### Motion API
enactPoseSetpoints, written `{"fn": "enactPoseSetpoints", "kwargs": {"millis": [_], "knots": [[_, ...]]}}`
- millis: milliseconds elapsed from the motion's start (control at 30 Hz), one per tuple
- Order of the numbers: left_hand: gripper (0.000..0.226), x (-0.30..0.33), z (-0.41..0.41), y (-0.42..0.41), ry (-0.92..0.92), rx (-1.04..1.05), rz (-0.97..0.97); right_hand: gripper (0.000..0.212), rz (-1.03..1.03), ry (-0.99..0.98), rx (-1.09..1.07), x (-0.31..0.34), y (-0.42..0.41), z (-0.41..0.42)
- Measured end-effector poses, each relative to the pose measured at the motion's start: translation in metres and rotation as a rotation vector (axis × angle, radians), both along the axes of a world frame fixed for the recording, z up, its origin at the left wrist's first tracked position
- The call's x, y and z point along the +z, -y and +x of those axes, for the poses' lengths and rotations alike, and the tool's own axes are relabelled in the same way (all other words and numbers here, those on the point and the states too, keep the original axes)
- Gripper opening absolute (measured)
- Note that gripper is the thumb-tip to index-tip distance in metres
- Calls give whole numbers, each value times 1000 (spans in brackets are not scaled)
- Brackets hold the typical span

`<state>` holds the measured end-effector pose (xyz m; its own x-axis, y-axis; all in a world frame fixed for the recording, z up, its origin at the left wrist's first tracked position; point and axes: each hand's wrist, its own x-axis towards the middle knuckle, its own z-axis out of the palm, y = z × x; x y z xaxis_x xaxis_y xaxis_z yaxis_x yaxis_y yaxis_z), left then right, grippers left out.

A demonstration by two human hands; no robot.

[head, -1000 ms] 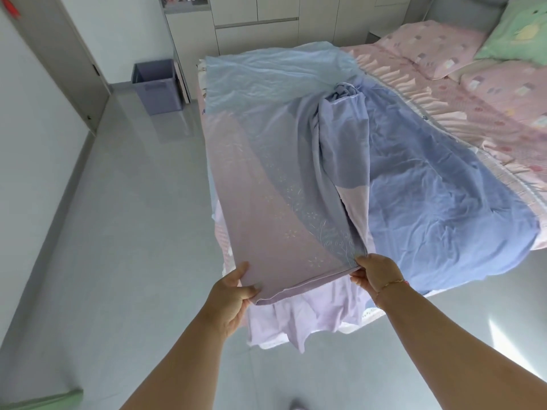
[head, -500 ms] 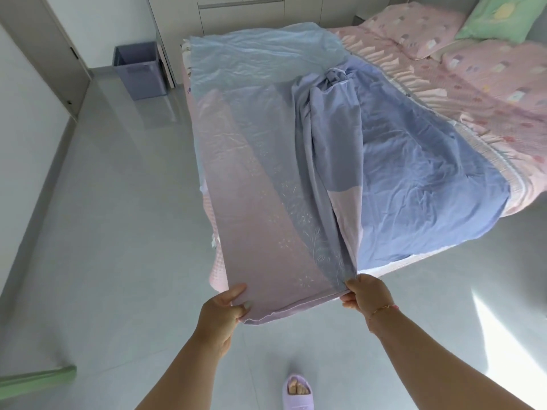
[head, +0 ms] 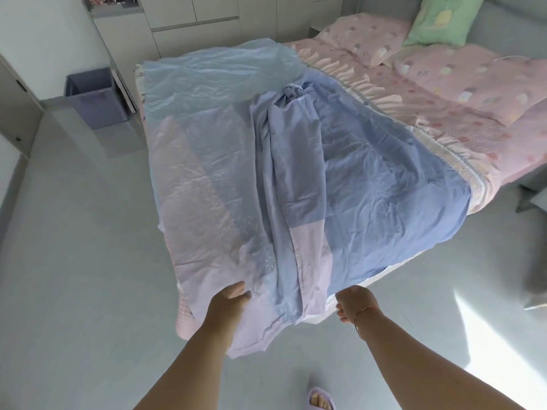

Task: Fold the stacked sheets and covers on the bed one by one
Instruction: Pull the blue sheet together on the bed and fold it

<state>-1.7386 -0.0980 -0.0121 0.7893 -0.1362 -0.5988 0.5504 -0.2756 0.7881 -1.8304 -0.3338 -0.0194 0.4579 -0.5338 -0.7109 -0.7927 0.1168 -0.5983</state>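
Observation:
A long lilac-and-pink sheet (head: 204,208) lies lengthwise on the left side of the bed. Its near end droops over the bed's corner. My left hand (head: 229,303) grips that near end, thumb on top. My right hand (head: 353,304) hovers just right of the sheet's edge with its fingers curled, and nothing shows in it. A crumpled blue cover (head: 384,184) spreads over the bed's middle, bunched into a twisted ridge (head: 290,137). A pale blue sheet (head: 207,84) lies at the far left end.
The pink patterned bedspread (head: 461,113) and pillows, one of them green (head: 441,19), fill the bed's right side. A purple bin (head: 94,99) stands by the cabinets at the far left. My slippered foot (head: 321,400) is on the grey floor.
The stretched sheet has come down onto the bed, and its near end now hangs over the corner. My right hand has come off the sheet's corner and moved right.

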Motion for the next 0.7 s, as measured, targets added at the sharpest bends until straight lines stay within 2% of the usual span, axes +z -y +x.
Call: {"fn": "enactPoseSetpoints", "kwargs": {"millis": [100, 167, 300, 500, 633, 700], "knots": [[30, 20, 32, 45, -26, -85, -84, 30, 40, 16, -41, 11, 38, 33], [30, 25, 59, 83, -17, -53, -116, 37, 114, 13, -74, 15, 63, 57], [17, 22, 94, 141, -61, -16, -140, 37, 160, 11, -29, 21, 111, 91], [36, -1, 150, 208, -36, -56, 21, 36, 113, -14, -79, 17, 195, 126], [69, -14, 185, 228, -103, -13, 140, 33, 82, -48, -77, 5, 232, 154], [64, -15, 203, 235, -116, 23, 187, 32, 98, -50, -87, -2, 247, 171]]}}
